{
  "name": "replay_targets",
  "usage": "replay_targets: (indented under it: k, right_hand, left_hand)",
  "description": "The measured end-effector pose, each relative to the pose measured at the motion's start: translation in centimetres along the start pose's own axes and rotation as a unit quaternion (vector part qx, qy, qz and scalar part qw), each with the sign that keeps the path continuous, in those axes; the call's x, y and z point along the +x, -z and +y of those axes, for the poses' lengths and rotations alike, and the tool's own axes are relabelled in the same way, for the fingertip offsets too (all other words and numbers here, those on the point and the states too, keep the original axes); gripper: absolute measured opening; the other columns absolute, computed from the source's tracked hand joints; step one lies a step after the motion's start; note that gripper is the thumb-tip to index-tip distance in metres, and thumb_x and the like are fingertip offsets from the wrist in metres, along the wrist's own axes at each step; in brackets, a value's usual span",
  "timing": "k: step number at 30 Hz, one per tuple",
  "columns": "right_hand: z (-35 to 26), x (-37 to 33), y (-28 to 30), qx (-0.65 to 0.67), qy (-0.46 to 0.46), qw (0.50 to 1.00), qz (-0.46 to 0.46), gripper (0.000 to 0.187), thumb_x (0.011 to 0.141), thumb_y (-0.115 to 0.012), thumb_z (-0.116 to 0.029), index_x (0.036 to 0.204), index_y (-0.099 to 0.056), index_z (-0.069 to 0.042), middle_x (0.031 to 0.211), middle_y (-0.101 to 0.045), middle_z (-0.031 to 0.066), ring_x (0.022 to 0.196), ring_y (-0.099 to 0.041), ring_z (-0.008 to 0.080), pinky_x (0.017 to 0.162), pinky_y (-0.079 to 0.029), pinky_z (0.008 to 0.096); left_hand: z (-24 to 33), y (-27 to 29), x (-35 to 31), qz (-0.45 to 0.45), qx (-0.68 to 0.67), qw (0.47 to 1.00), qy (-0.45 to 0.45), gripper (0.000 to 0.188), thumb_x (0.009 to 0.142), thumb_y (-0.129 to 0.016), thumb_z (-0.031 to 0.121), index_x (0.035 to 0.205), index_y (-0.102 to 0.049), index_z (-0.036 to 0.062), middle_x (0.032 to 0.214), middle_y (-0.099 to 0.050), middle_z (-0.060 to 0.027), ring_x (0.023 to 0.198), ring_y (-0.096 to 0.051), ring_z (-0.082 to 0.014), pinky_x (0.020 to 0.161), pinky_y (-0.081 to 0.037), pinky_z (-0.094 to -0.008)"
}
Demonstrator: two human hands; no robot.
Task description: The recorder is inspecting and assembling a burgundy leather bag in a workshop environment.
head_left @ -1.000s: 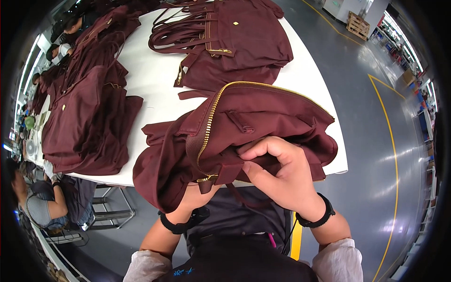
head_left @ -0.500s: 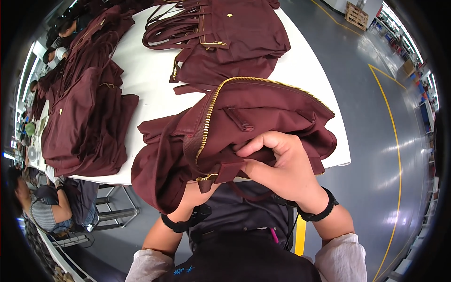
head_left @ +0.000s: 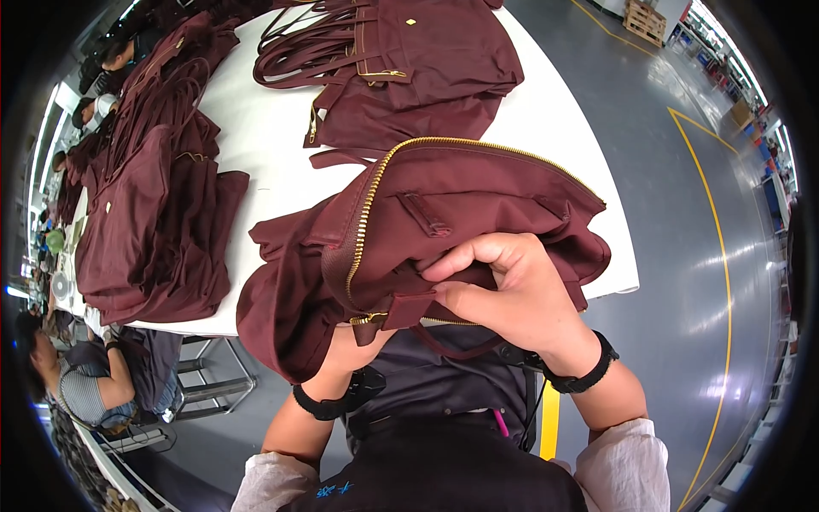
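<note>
A maroon fabric bag (head_left: pixel 503 183) with an unzipped gold zipper (head_left: pixel 365 226) lies at the near edge of the table, its mouth spread toward me. Inside, a short stitched strap loop (head_left: pixel 424 213) shows on the far lining. My right hand (head_left: pixel 512 290) reaches over the near rim, its thumb and bent forefinger closed on the bag's fabric beside a small maroon tab (head_left: pixel 409 310). My left hand (head_left: pixel 354 348) is under the bag's near left side, below the zipper's end; the bag hides its fingers.
On the white table (head_left: pixel 247 107), more maroon bags (head_left: pixel 435 60) lie at the back, and a pile of them (head_left: pixel 158 222) covers the left. A seated person (head_left: pixel 94 380) works at the lower left beside a metal stool (head_left: pixel 209 388). Grey floor (head_left: pixel 657 213) with yellow lines runs along the right.
The bag and both hands keep nearly the same pose. The right thumb and fingers have shifted slightly left and up along with the tab. The whole view has moved a little.
</note>
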State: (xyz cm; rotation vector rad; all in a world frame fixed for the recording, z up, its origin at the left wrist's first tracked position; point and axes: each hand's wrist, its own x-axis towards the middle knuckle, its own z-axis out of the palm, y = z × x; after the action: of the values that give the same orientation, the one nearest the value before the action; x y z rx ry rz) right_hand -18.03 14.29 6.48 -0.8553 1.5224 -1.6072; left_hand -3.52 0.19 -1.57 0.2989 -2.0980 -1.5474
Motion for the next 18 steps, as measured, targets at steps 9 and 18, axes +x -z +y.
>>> replay_targets:
  k: [9,18]
  right_hand:
    - [-0.1,-0.2,1.5,-0.029,0.018,0.999,0.006,0.015,0.082,-0.057,0.001,0.092,-0.069,0.003,0.085,-0.069,0.0051,0.078,-0.06,0.0065,0.071,-0.049,0.0226]
    - [-0.5,-2.5,4.4,-0.101,0.082,0.989,0.071,0.015,0.082,-0.059,0.006,0.095,-0.066,0.002,0.093,-0.068,0.0068,0.086,-0.063,0.0107,0.08,-0.048,0.0242]
  left_hand:
    - [0.5,-0.3,0.0,0.005,-0.12,0.993,-0.02,0.037,0.074,-0.066,-0.01,0.109,-0.06,-0.0007,0.105,-0.064,-0.0096,0.095,-0.062,-0.02,0.084,-0.051,-0.0324]
    - [-0.2,0.2,0.1,0.057,-0.091,0.993,-0.056,0.032,0.075,-0.069,-0.009,0.106,-0.064,-0.0008,0.102,-0.065,-0.0074,0.092,-0.062,-0.0182,0.081,-0.052,-0.0343]
